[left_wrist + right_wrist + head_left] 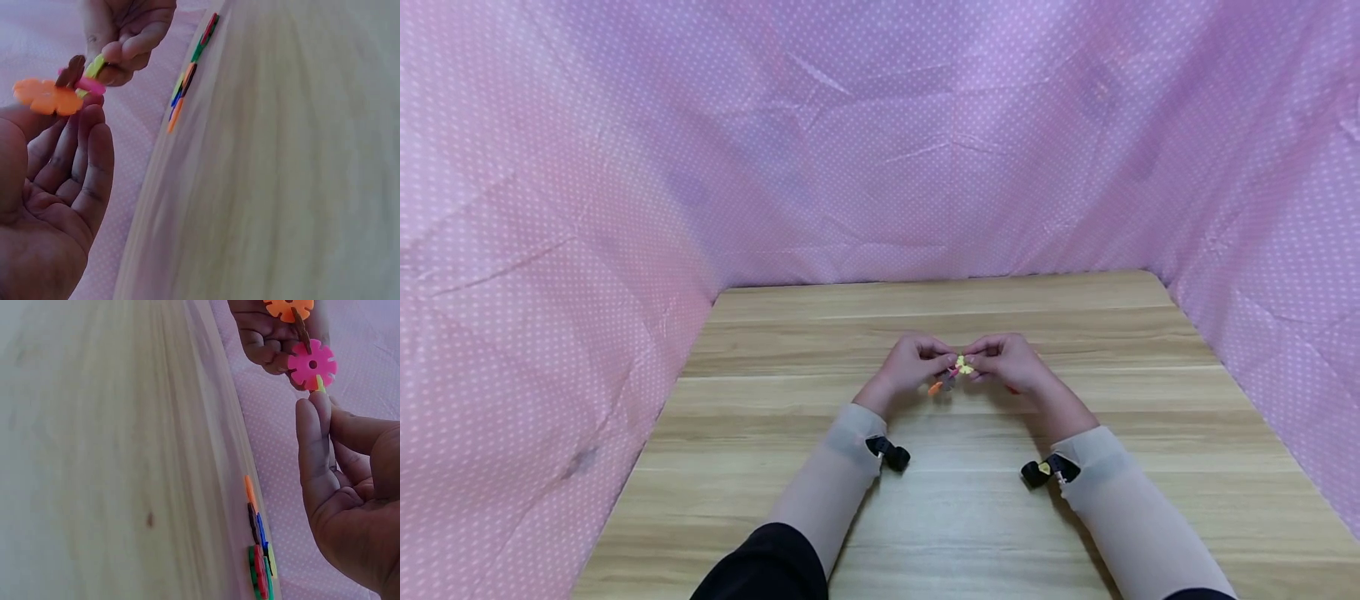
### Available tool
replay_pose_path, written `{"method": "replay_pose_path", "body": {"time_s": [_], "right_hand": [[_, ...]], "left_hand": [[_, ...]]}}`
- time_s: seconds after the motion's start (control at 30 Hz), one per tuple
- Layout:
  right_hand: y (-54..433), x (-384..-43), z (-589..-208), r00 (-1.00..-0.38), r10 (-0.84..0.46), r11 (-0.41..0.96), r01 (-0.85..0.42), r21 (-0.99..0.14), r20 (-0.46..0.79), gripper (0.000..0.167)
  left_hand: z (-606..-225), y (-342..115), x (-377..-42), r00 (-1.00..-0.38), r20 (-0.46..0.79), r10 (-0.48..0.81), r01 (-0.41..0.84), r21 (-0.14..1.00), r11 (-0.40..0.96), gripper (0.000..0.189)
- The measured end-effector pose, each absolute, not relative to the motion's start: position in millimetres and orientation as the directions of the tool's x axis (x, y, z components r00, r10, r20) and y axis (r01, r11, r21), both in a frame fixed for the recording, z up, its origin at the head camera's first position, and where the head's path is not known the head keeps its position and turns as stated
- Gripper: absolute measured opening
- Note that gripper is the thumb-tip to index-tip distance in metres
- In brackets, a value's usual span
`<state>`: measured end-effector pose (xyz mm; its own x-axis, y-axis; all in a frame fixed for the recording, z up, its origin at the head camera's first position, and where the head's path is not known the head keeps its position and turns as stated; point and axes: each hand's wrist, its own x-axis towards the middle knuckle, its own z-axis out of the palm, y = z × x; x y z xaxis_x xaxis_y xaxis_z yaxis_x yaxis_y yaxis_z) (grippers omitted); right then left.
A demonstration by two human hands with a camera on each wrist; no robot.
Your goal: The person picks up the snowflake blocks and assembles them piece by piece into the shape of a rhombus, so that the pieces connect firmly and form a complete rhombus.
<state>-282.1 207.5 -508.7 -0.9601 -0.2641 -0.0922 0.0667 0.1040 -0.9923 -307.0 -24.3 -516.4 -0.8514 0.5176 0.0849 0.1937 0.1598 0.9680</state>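
Small notched plastic discs are joined in a chain between the two hands: an orange disc point(47, 95), a brown disc point(302, 331), a pink disc point(301, 364) and a yellow disc point(965, 367). My left hand point(913, 364) pinches the chain near the pink disc; its fingertips are partly hidden behind the discs. My right hand point(1011, 362) pinches the yellow disc between thumb and fingertips, edge-on to the pink one. In the right wrist view, the orange disc hangs at the chain's far end, away from the right fingers.
Several loose discs lie on the wooden table point(970, 508), seen edge-on as a green disc point(203, 47) and an orange disc point(249, 490) among others. Arms and hands mostly hide them in the head view. Pink dotted cloth point(880, 167) surrounds the table.
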Motion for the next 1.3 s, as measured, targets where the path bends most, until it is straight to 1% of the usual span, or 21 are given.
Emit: {"method": "replay_pose_path", "body": {"time_s": [0.17,0.27,0.37,0.5,0.57,0.63,0.7,0.83,0.93,1.03,1.17,1.3], "right_hand": [[205.3,-281.0,-509.1,-0.958,-0.271,0.100,0.072,-0.992,-0.097,0.022],[206.3,-279.9,-506.3,-0.963,-0.249,0.176,0.057,-0.983,-0.100,0.024],[210.9,-278.9,-503.3,-0.978,-0.193,0.349,0.012,-0.937,-0.084,0.024],[221.0,-278.2,-500.1,-0.992,-0.111,0.619,-0.016,-0.785,-0.067,0.021],[226.4,-278.5,-498.9,-0.993,-0.092,0.712,-0.019,-0.702,-0.067,0.023],[231.0,-279.4,-498.3,-0.993,-0.091,0.773,-0.028,-0.634,-0.068,0.027],[233.9,-279.8,-498.3,-0.991,-0.102,0.793,-0.030,-0.608,-0.084,0.031],[236.2,-280.1,-500.8,-0.982,-0.143,0.797,-0.040,-0.603,-0.124,0.037],[236.9,-280.2,-503.1,-0.978,-0.171,0.798,-0.065,-0.600,-0.121,0.031],[237.1,-280.2,-505.6,-0.978,-0.174,0.790,-0.071,-0.609,-0.112,0.022],[236.5,-280.0,-507.6,-0.977,-0.184,0.763,-0.075,-0.642,-0.105,0.014],[232.9,-279.7,-504.6,-0.982,-0.177,0.714,-0.080,-0.695,-0.069,0.008]], "left_hand": [[-518.8,-21.8,-305.0,-0.871,0.060,0.488,0.152,0.976,0.153,0.015],[-520.2,-21.2,-305.2,-0.891,0.049,0.451,0.129,0.981,0.148,0.013],[-520.9,-20.9,-306.0,-0.909,0.048,0.415,0.115,0.984,0.139,0.012],[-520.4,-21.4,-306.7,-0.917,0.039,0.397,0.097,0.987,0.129,0.012],[-519.8,-22.0,-306.7,-0.918,0.028,0.394,0.083,0.989,0.124,0.012],[-519.2,-22.6,-306.5,-0.921,0.021,0.390,0.078,0.988,0.130,0.012],[-518.9,-23.2,-306.3,-0.924,0.014,0.382,0.073,0.987,0.141,0.011],[-519.0,-23.7,-305.8,-0.929,0.009,0.371,0.072,0.985,0.156,0.011],[-519.9,-23.7,-306.0,-0.931,0.005,0.366,0.068,0.985,0.160,0.010],[-521.3,-23.4,-306.3,-0.931,0.001,0.365,0.062,0.986,0.157,0.009],[-522.5,-23.1,-306.1,-0.931,-0.009,0.366,0.049,0.988,0.147,0.008],[-521.4,-23.6,-305.9,-0.935,-0.003,0.356,0.060,0.985,0.164,0.008]]}}
